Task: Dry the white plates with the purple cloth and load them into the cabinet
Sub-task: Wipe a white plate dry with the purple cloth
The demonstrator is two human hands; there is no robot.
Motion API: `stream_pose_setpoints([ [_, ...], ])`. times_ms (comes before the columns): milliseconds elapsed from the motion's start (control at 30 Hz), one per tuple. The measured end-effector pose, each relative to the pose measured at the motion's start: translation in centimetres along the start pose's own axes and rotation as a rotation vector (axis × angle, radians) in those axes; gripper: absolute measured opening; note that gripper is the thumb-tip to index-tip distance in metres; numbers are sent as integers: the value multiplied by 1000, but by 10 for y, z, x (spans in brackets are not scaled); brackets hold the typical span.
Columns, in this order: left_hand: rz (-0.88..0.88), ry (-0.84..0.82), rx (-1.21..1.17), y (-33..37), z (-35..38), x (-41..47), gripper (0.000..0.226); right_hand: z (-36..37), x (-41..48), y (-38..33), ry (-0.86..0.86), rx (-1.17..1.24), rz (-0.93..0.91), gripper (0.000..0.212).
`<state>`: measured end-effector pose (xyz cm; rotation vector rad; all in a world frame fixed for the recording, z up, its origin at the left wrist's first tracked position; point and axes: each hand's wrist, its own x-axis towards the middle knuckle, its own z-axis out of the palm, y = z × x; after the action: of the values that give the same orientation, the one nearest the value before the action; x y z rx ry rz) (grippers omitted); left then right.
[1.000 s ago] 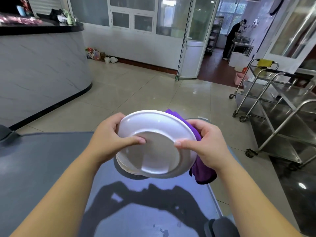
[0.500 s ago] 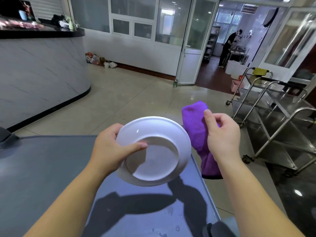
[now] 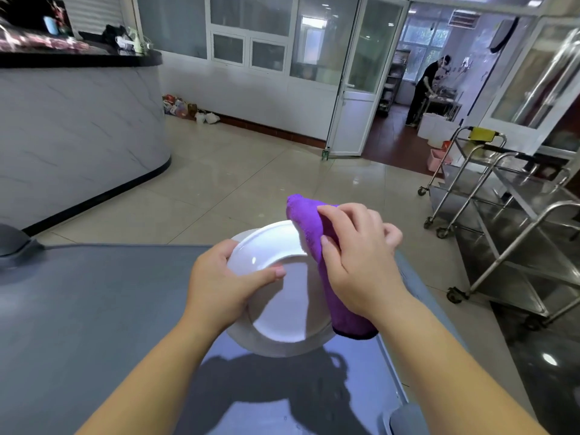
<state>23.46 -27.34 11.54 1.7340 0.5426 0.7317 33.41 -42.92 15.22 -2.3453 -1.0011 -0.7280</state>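
A white plate [image 3: 282, 312] is held tilted above the grey table [image 3: 88, 309], its inner face toward me. My left hand [image 3: 222, 287] grips its left rim, thumb lying across the inside. My right hand [image 3: 357, 262] holds the purple cloth [image 3: 317, 243] and presses it onto the plate's right side; the cloth drapes over the upper right rim and hangs down past the lower right edge. The cabinet is not in view.
Steel trolleys [image 3: 508, 233] stand on the tiled floor to the right. A curved marble counter [image 3: 78, 130] is at the left. A person [image 3: 423, 89] works in the far room beyond an open glass door [image 3: 361, 83]. The table's right edge lies just below my right forearm.
The plate was held in both hands with the cloth behind it; my right hand then lifted the cloth clear to the right and has now brought it down onto the plate's inner right side.
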Motion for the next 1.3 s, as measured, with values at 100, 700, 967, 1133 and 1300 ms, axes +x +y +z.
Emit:
stream_pose_setpoints([
  [100,13,-5,-2,2,-1,0,43,1,6,-6,-14,114,3,46],
  [700,-124,170,-309,-5,1,2,40,31,-20,6,203,800,796,33],
  [967,-70,-155,-184,2,-13,18,63,13,5,22,89,655,620,51],
  [1133,37,61,-241,11,-6,14,52,2,20,17,138,649,575,47],
  [1300,-71,156,-382,11,7,13,53,23,-2,3,289,959,928,34],
])
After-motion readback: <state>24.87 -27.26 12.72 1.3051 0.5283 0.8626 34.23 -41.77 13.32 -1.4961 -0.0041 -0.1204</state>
